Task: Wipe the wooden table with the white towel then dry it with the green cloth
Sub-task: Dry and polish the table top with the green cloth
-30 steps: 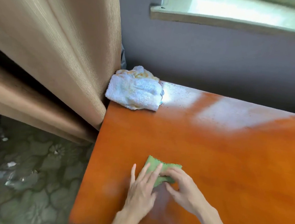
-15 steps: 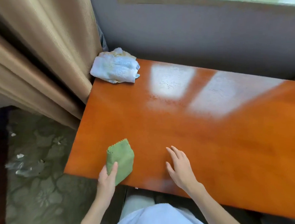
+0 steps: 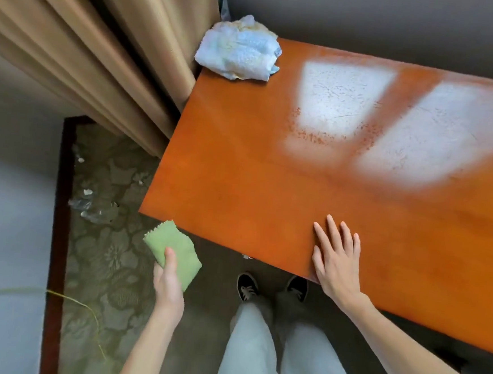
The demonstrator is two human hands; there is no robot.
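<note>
Bare forearms, pale grey-green trousers [image 3: 256, 350], black shoes [image 3: 248, 285] with white markings

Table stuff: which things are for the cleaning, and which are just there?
For the job: wooden table, white towel, green cloth in the left hand.

Just there: curtain, patterned rug, scraps on it.

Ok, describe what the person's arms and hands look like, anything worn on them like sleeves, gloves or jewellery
Both forearms are bare right down to the bottom of the picture: no sleeves show. The left hand and the right hand wear no gloves, and no rings, watch or bracelets show on the sides in view. The fingernails are short and unpainted. Lower down, the person wears light trousers and dark shoes.
</note>
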